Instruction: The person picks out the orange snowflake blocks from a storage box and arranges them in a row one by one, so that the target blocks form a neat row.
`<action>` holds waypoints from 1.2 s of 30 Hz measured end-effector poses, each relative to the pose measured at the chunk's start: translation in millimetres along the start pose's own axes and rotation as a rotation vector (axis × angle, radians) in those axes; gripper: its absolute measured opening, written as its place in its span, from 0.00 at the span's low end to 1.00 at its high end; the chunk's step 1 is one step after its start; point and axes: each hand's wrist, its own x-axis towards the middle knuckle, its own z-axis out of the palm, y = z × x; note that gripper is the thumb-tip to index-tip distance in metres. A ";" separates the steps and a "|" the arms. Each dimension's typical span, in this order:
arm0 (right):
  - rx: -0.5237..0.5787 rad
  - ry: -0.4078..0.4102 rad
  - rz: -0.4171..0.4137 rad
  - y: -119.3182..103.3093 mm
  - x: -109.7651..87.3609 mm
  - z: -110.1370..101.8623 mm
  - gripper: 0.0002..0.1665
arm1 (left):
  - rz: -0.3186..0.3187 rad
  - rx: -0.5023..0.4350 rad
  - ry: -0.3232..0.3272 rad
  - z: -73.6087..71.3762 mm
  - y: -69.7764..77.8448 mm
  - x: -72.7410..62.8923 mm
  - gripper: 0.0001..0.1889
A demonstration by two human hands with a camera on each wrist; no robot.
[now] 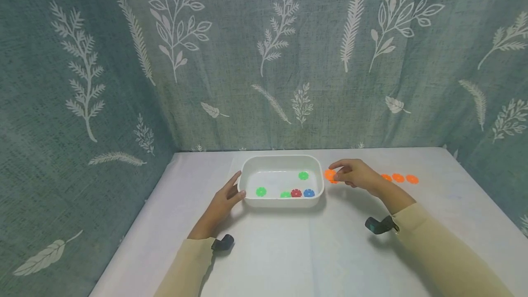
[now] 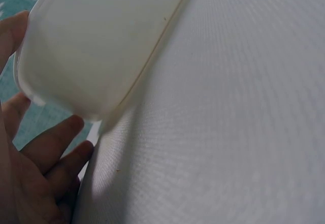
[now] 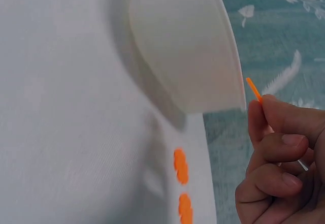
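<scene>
A white plastic tub (image 1: 282,202) sits on the table. Inside lie green flower-shaped discs (image 1: 303,176), a red disc (image 1: 296,193) and a blue disc (image 1: 309,193). My left hand (image 1: 222,201) rests spread against the tub's left end, its thumb at the rim; in the left wrist view the fingers (image 2: 53,140) are near the outer wall. Beyond the tub's right end, my right hand (image 1: 358,175) pinches an orange flower-shaped disc (image 1: 330,174) between thumb and index finger. Edge-on in the right wrist view, that orange disc (image 3: 253,89) is beside the tub's rim.
More orange discs (image 1: 412,179) lie in a row on the white cloth-covered table (image 1: 280,251), right of and partly behind the right hand. A patterned green-grey curtain (image 1: 255,104) stands along the table's back and sides.
</scene>
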 end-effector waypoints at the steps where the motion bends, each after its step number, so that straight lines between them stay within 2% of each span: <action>1: 0.001 0.006 0.001 2.3 -1.6 -2.0 0.25 | 0.000 0.001 0.001 0.0 0.4 -0.1 0.37; 16: 0.050 0.079 0.027 42.3 -24.0 -35.4 0.28 | -0.022 0.020 0.008 1.5 1.8 -1.4 0.37; 22: 0.012 0.117 0.044 54.6 -33.9 -51.2 0.31 | -0.008 0.010 0.011 0.7 2.5 -1.5 0.36; 36: 0.008 0.217 0.070 85.0 -57.2 -79.3 0.34 | 0.009 0.027 0.005 -0.2 0.7 -0.7 0.37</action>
